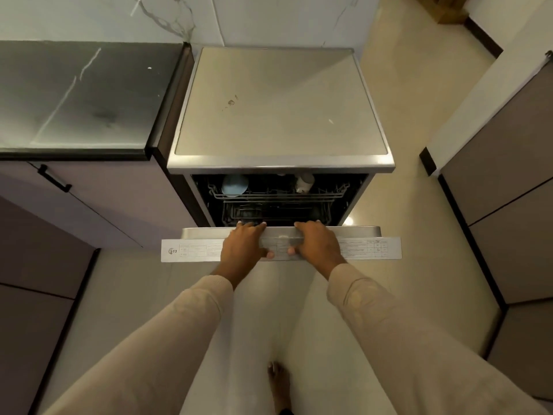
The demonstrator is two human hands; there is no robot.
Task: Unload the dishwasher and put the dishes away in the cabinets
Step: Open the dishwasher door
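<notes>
A steel freestanding dishwasher [281,106] stands in front of me with its door [359,232] partly lowered. My left hand [244,244] and my right hand [317,242] both grip the door's top edge, fingers curled over it and thumbs on the front face. Through the gap the upper rack [269,194] shows a pale blue bowl [235,185] at the left and a white cup [305,182] at the right. The lower rack is dark and mostly hidden.
A dark marble countertop [80,97] with lavender cabinets [98,202] and a black handle [54,178] lies to the left. Tall grey-brown cabinets [508,181] stand at the right. A white label strip [371,248] sticks to the door front. My bare foot [279,384] is on the tiled floor.
</notes>
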